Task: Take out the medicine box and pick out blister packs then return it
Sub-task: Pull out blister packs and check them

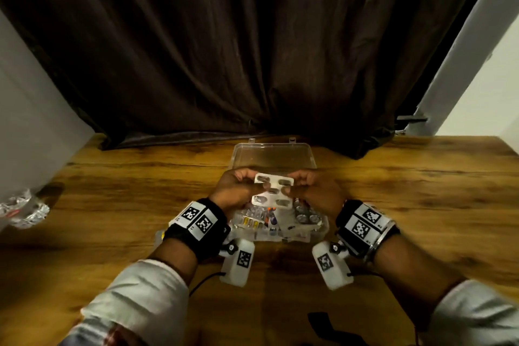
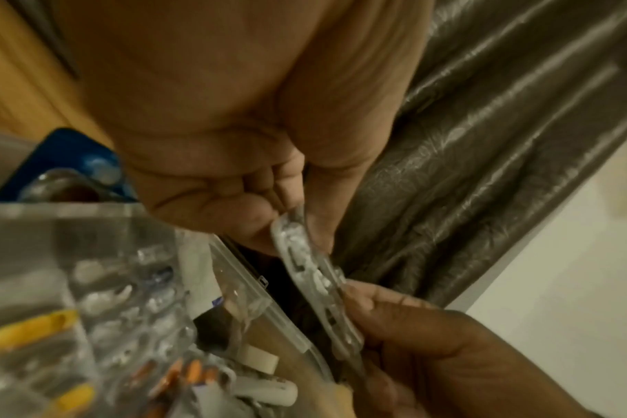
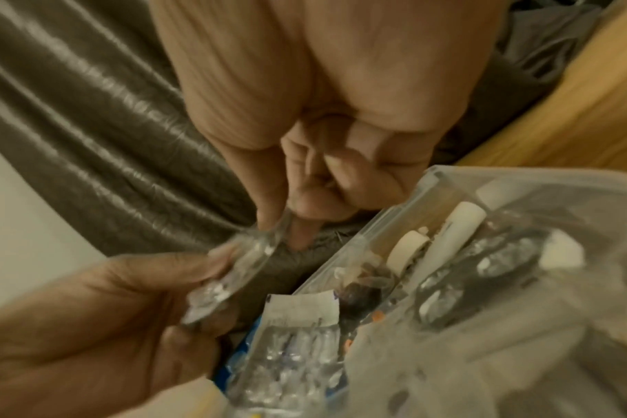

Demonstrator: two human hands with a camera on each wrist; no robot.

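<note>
Rolled-up pale sleeves [image 1: 134, 300] sit closest to us, and past them our wrists carry black bands with square-patterned marker tags [image 1: 196, 218] and white camera pods [image 1: 238, 264]. Our left hand [image 1: 236, 191] and our right hand [image 1: 311, 189] meet above the clear plastic medicine box [image 1: 320, 229], each pinching one end of a silvery blister pack with oval pockets [image 1: 273, 191] between thumb and curled fingers, so both hands are closed on it. A second pack may lie under the first; we cannot tell. The pack is raised above the box's contents and tilted, edge-on in the left wrist view [image 2: 315, 280] and blurred in the right wrist view [image 3: 233, 277]. The box rests on the wooden tabletop [image 1: 407, 191] with its transparent lid [image 1: 273, 156] swung open, away from us. Inside we see more blister strips, some with yellow and orange capsules [image 2: 36, 328], a blue-backed strip [image 3: 238, 364], a white tube [image 3: 451, 240] and round silver-topped pieces [image 1: 304, 218]. Crumpled clear plastic [image 1: 21, 211] lies at the tabletop's left edge, well apart from the box. A dark brown curtain [image 1: 224, 50] hangs behind.
</note>
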